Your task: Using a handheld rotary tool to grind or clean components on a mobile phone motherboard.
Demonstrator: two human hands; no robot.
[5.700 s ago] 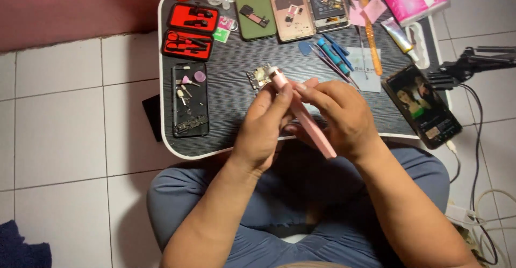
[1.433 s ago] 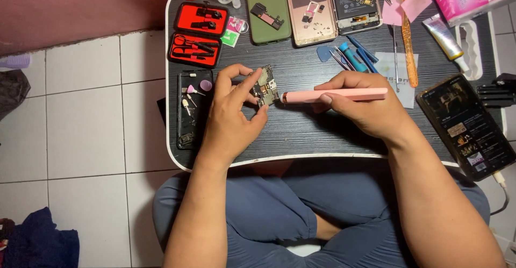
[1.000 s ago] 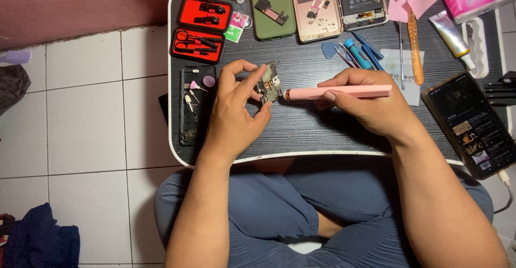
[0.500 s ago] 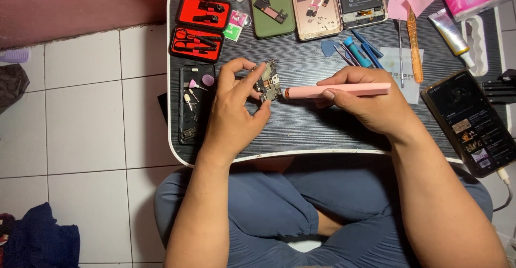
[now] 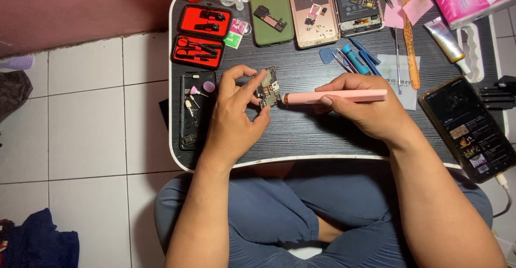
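We look down from our own head at a small dark tabletop (image 5: 322, 139) over our crossed legs. Our left hand (image 5: 236, 117) rests on it, its fingers (image 5: 252, 85) closed around a small circuit board (image 5: 267, 88), pinching it at its edges and holding it tilted just above the surface, near the middle of the tabletop. Our right hand (image 5: 365, 109) grips a pink pen-shaped tool (image 5: 336, 96), fingers wrapped tight along its barrel. The tool lies almost level, and its tip touches, or very nearly touches, the right edge of the board; we cannot tell which.

To the left of our left hand sits a black tray of small grinding bits (image 5: 194, 109), and beyond it an open red tool case (image 5: 201, 37). Along the far edge lie a green phone back cover (image 5: 270, 10) and two opened phones (image 5: 333, 7). Blue pry tools (image 5: 357, 58) lie just beyond the pink tool. A lit phone (image 5: 470, 128) rests at the right edge, partly overhanging.

We judge the main risk to be a slip: the board is held only by fingertips, so sideways pressure from the tip could twist it loose or skid across and scrape its tiny parts. The overhanging phone could also be nudged off by our right forearm.
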